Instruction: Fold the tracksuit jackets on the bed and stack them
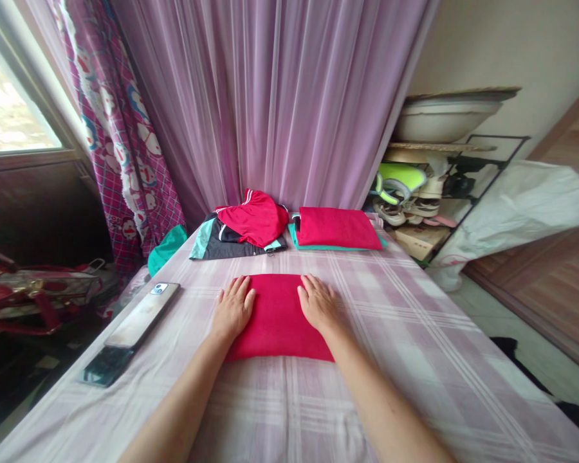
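A folded red garment [277, 321] lies flat in front of me on the plaid cloth [395, 399]; its exact kind does not show. My left hand [233, 307] rests flat along its left edge, fingers stretched out. On the right edge lies my right hand [318, 302], also flat, with its fingers extended. Behind it, toward the back right, a neat pile of folded clothes [338, 228] has red on top and green beneath. To the left of that pile is a loose heap with a crumpled red garment [258, 217] over dark clothes [229, 247].
Two phones, one pale-backed [147, 315] and one dark [107, 365], lie end to end near the left edge. A purple curtain [289, 96] hangs behind the table. At right stand a shoe rack [492, 186] with a basin [448, 119] on top and a white sack [525, 206].
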A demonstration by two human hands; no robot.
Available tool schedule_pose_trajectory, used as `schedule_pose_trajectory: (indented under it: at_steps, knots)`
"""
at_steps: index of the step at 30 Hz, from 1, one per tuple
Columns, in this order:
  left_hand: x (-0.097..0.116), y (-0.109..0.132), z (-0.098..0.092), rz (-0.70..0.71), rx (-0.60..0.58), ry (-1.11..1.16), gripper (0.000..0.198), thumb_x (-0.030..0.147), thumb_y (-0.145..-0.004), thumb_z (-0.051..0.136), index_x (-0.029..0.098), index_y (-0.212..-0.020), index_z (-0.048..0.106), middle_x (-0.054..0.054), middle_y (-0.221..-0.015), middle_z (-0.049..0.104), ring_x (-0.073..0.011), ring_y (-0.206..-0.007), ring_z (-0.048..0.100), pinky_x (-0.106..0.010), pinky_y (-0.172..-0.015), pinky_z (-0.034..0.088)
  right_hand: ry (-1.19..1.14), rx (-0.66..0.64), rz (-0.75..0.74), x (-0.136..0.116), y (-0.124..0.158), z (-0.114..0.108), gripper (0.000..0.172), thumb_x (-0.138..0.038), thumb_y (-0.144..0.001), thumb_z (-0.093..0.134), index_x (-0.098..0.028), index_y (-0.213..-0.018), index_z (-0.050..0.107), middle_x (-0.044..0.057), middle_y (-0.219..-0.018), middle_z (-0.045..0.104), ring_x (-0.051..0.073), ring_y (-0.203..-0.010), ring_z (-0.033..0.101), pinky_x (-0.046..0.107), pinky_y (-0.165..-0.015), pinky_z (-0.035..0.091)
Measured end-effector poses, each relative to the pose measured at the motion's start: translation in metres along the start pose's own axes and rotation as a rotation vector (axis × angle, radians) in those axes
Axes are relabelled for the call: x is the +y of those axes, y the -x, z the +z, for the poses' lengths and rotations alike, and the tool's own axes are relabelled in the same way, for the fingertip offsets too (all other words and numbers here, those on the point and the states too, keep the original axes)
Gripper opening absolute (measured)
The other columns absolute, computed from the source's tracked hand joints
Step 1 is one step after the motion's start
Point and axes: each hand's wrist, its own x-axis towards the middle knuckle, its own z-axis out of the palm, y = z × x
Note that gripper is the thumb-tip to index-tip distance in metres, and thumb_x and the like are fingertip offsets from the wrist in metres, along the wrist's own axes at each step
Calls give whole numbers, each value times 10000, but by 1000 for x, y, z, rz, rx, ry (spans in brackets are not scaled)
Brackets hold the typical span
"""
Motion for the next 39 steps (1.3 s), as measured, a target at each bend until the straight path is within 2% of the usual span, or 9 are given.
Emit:
schedule_pose_trajectory:
  at_steps: [5, 10, 15, 22, 27, 39]
  knots:
    - [-6, 2, 4, -19, -2, -13, 526, 399, -1009, 302, 202, -1484, 408, -88, -1560, 396, -241, -1462, 316, -516, -1179, 281, -5, 55, -10, 5, 5, 5, 479, -363, -1012, 304, -214, -1417, 513, 85, -1506, 475, 214, -1381, 414, 419, -1126, 287]
    - [-11, 4, 8, -10, 15, -7, 535, 419, -1009, 297, 205, -1486, 408, -91, -1565, 385, -241, -1468, 304, -518, -1180, 270, 9, 90, -51, 22, 13, 9, 488, -359, -1006, 322, -203, -1437, 490, 97, -1489, 495, 204, -1366, 439, 390, -1106, 316]
    - [-30, 10, 14, -5, 22, 28, 569, 479, -998, 299, 217, -1494, 394, -96, -1570, 377, -261, -1456, 329, -523, -1161, 309, -5, 137, -86, 31, 18, 11, 479, -329, -997, 322, -197, -1417, 511, 92, -1462, 527, 203, -1342, 471, 395, -1087, 339]
    - [-58, 12, 19, 115, 55, 171, 575, 512, -979, 329, 211, -1453, 454, -92, -1538, 436, -229, -1409, 413, -442, -1175, 330, -71, 227, -115, 34, 18, 16, 464, -333, -986, 344, -195, -1373, 558, 97, -1406, 581, 205, -1286, 530, 386, -1060, 376]
    - [-60, 13, 17, 145, 105, 254, 534, 486, -975, 372, 220, -1420, 499, -82, -1497, 494, -214, -1380, 455, -405, -1163, 364, -78, 266, -136, 35, 18, 17, 450, -324, -974, 367, -193, -1349, 579, 104, -1384, 599, 214, -1272, 547, 398, -1053, 398]
    - [-55, 17, 14, 95, 66, 307, 518, 467, -970, 405, 220, -1415, 500, -99, -1504, 482, -233, -1392, 439, -477, -1178, 328, -66, 305, -195, 40, 17, 21, 438, -319, -970, 368, -185, -1323, 591, 112, -1351, 623, 231, -1230, 586, 411, -1015, 462]
